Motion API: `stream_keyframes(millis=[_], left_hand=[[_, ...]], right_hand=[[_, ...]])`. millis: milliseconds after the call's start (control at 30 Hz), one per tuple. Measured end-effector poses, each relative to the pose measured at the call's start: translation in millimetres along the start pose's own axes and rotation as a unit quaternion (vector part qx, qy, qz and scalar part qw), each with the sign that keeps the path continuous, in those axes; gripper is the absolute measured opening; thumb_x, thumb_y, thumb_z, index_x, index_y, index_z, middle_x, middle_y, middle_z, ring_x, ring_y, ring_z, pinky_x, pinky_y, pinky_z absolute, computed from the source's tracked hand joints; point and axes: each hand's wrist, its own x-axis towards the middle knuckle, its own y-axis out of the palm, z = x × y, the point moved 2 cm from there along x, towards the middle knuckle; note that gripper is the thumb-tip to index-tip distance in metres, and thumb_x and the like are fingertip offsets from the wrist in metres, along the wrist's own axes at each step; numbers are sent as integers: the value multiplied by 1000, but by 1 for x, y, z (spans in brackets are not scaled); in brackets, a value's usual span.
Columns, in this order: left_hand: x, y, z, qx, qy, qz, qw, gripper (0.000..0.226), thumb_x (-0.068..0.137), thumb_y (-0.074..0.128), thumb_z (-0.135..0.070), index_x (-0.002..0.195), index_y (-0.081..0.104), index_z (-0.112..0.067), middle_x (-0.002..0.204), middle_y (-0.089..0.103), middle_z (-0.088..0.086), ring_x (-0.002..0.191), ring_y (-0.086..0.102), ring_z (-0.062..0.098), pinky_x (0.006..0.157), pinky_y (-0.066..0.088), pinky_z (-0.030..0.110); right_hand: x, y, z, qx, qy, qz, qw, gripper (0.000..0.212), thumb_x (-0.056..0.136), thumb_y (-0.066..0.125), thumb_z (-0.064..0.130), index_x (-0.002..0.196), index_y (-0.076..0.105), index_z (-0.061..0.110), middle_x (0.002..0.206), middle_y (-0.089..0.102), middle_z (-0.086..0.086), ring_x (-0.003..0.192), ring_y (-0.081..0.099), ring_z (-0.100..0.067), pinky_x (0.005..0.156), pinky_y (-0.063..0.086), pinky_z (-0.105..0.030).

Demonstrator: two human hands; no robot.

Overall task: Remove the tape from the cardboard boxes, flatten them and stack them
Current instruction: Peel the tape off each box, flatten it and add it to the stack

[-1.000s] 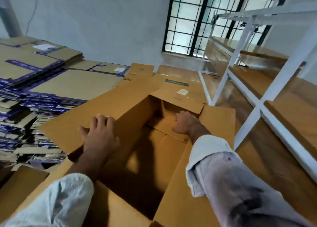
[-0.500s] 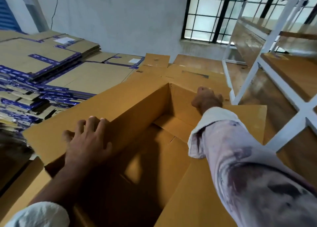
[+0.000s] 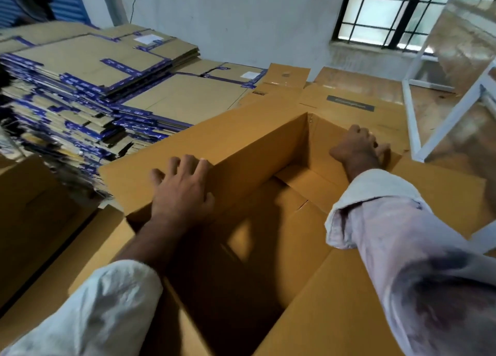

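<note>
A large open brown cardboard box [image 3: 249,151] stands in front of me, its top flaps folded outward and its inner bottom flaps visible. My left hand [image 3: 182,191] lies flat on the left top flap, fingers spread over its fold. My right hand [image 3: 358,147] reaches across the opening and is closed over the far right corner of the box rim. Flattened boxes with blue tape [image 3: 88,87] are piled high at the left. More flattened brown sheets [image 3: 349,100] lie just beyond the box.
A white metal rack [image 3: 453,108] with wooden shelves stands close on the right. Another brown box [image 3: 35,221] sits at lower left. A grey wall and a barred window [image 3: 389,11] are behind. A blue shutter is at the far upper left.
My right hand has moved from inside the box, near the far flap, up and outward to the far right corner of the rim. The far flap has folded outward. My left hand has stayed on the left flap.
</note>
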Motion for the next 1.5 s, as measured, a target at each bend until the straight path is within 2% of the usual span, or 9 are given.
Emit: stream_keyframes(millis=[333,533,733,900,1067,1200,1333,1400,1500], left_hand=[[-38,-37,3,-59,146,76,985,77,90,47,-76,151,40,-29,159,34,2,146,30,26,116,25,59],[-135,-45,-11,-176,363,299,865,90,79,49,-87,149,45,-33,148,52,-6,132,52,16,114,41,51],[-183,-29,-6,-68,454,165,873,66,87,45,-82,133,57,-36,116,68,-10,113,61,17,107,33,55],[-206,-22,-5,-68,425,53,901,50,93,48,-69,126,61,-32,129,64,-3,124,54,24,105,29,55],[-225,-22,-11,-114,395,39,911,18,94,56,-57,102,55,-42,112,68,-10,115,55,20,100,30,49],[-244,-30,-16,-252,336,37,907,31,92,57,-66,104,63,-39,109,67,-13,111,50,14,95,25,44],[-257,-47,-20,-375,284,31,882,32,88,63,-67,100,67,-37,100,65,-15,102,50,11,95,27,42],[-262,-46,-16,-467,271,62,840,42,78,64,-79,93,68,-40,94,69,-17,100,59,12,100,38,52],[-273,-50,-14,-584,258,83,765,48,75,70,-76,94,73,-32,94,73,-11,100,66,17,95,49,55]], right_hand=[[-168,-100,109,54,-176,93,979,55,94,62,57,138,57,24,149,49,-7,139,42,-32,117,24,-63],[-258,-143,113,127,-158,25,979,49,92,64,58,131,60,30,145,53,0,134,46,-25,110,33,-52],[-360,-125,100,171,-91,34,981,44,90,66,57,126,62,31,143,53,4,132,49,-21,113,36,-56],[-480,-97,76,261,-36,-82,961,27,92,68,44,116,67,32,126,61,11,115,57,-11,101,45,-37],[-576,-59,34,382,70,-255,885,9,93,69,19,92,68,28,88,69,14,78,63,0,63,48,-18],[-586,-12,-17,458,180,-190,850,15,95,71,25,109,67,24,108,71,5,99,66,-12,80,53,-26],[-581,24,-49,629,342,5,697,84,86,69,64,154,40,25,154,48,-8,131,55,-31,88,55,-43],[-581,24,-56,711,332,58,617,103,75,71,76,159,34,29,163,36,-9,143,44,-34,105,47,-53],[-581,13,-55,779,260,55,568,126,53,74,90,159,32,36,169,25,-7,153,27,-34,115,36,-59]])
